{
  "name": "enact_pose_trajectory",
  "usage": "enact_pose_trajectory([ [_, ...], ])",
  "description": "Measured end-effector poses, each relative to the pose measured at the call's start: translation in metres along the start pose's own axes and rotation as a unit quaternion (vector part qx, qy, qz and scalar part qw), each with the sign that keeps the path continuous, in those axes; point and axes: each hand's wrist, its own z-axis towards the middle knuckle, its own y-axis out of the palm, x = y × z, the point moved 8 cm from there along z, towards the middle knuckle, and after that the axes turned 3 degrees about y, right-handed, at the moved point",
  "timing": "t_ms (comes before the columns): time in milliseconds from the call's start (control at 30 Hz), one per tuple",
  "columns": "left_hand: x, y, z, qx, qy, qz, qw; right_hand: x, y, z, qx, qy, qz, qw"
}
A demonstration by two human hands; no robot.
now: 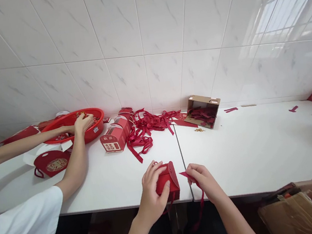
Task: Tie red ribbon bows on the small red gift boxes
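Near the table's front edge, a small red gift box (pixel 167 179) stands under my left hand (pixel 154 190), whose fingers wrap over its top and side. My right hand (pixel 201 178) is just right of the box, pinching a dark red ribbon (pixel 201 199) near its pointed end. The ribbon's length droops below the table edge toward my lap. A stretch of ribbon also shows below the box, partly hidden by my left hand. Beyond my hands lies a tangled heap of red ribbons (pixel 156 120).
Finished-looking red boxes (pixel 113 141) stand in a row left of the heap. A small carton (pixel 204 110) holds ribbon pieces. At left, a co-worker's hands (pixel 83 123) reach into a red basin (pixel 98 119), beside an open red box (pixel 52 162). A cardboard box (pixel 297 213) sits lower right.
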Motion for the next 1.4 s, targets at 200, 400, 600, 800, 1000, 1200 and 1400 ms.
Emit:
enact_pose_trajectory([
  [200,-0.002,0.014,0.007,-0.028,0.027,0.033,0.999,0.0,0.016,0.011,-0.024,-0.026,-0.018,0.999],
  [400,0.001,0.014,0.007,-0.055,0.042,0.029,0.997,-0.002,0.013,0.01,-0.021,-0.027,0.014,0.999],
  [600,0.002,0.014,0.008,-0.062,0.038,0.024,0.997,-0.005,0.013,0.01,-0.02,-0.024,0.004,1.0],
  [800,0.006,0.007,0.015,-0.038,0.027,0.039,0.998,-0.006,0.018,0.015,-0.024,-0.028,-0.03,0.999],
  [1000,0.002,0.009,0.023,-0.016,-0.021,0.024,0.999,-0.005,0.023,0.02,-0.011,-0.072,-0.107,0.992],
  [1200,-0.001,0.008,0.023,0.019,-0.042,0.0,0.999,-0.014,0.018,0.014,0.042,-0.123,-0.193,0.973],
  [1400,-0.005,-0.004,0.023,0.079,-0.055,-0.086,0.992,-0.037,0.025,0.009,0.058,-0.214,-0.202,0.954],
])
